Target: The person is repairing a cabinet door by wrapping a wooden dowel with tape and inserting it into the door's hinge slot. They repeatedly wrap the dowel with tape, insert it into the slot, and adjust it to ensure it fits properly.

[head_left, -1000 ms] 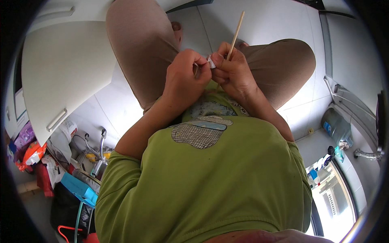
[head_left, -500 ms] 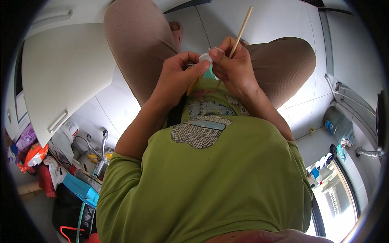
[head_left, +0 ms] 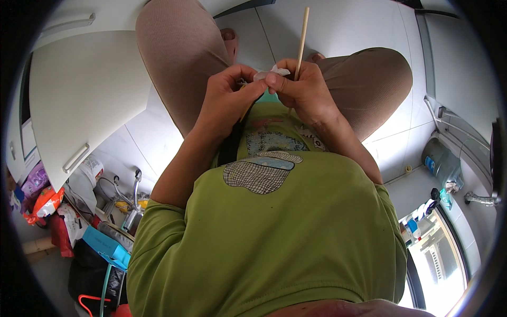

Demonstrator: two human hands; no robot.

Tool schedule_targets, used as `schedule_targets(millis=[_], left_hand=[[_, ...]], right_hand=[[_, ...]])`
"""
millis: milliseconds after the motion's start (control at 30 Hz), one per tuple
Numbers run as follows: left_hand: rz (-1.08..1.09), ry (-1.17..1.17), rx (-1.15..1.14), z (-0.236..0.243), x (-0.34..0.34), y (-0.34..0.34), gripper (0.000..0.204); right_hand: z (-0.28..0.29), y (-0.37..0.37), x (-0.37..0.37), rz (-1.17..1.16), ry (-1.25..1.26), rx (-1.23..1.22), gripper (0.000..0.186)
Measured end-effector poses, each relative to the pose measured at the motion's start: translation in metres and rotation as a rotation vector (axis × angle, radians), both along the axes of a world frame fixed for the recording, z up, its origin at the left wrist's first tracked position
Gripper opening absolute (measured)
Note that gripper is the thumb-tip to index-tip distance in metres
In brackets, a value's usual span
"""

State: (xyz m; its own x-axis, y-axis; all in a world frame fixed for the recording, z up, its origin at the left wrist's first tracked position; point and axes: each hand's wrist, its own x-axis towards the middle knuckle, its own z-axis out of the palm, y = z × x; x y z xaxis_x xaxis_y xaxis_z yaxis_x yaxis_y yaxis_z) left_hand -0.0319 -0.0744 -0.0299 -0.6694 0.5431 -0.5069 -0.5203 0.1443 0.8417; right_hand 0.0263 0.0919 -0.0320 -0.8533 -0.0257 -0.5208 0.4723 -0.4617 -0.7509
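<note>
My left hand (head_left: 227, 100) is closed, its thumb and fingers pinching a small crumpled white piece (head_left: 262, 75), perhaps paper or thin plastic. My right hand (head_left: 303, 90) is closed too, gripping a long light wooden stick (head_left: 302, 37) that stands almost upright, while its thumb and index finger pinch the same white piece. The stick's lower end shows below my fingers. A narrow yellowish thing (head_left: 245, 112) shows below my left hand, partly hidden. A mint-green item (head_left: 268, 97) shows behind my hands, above my green shirt.
My legs (head_left: 369, 90) are bent apart over white floor tiles. A cabinet door (head_left: 84, 100) is at left, with a sink tap (head_left: 135, 186) and piled bags (head_left: 46, 202) below it. At right are a large plastic jug (head_left: 442, 164) and a bright window (head_left: 430, 253).
The stick tilted right and has swung back more upright. The white piece shows more between my fingertips and has spread sideways. My left hand has shifted slightly left since a second ago.
</note>
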Motion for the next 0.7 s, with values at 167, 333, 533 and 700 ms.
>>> schedule_targets(millis=[167,333,533,700], left_hand=[[-0.062,0.053,0.021,0.001,0.001,-0.003,0.012],[-0.167,0.428,-0.169,0.003,0.006,0.003,0.010],[-0.139,0.081,-0.001,0.011,-0.004,-0.001,0.012],[-0.104,-0.016,0.107,0.007,-0.005,-0.004,0.012]], right_hand=[[-0.002,-0.004,0.001,0.089,0.008,0.047,0.019],[-0.012,-0.009,0.005,0.060,0.020,-0.039,0.020],[-0.013,-0.008,0.009,-0.008,0.024,-0.256,0.021],[-0.010,-0.008,0.008,0.006,0.042,-0.246,0.021]])
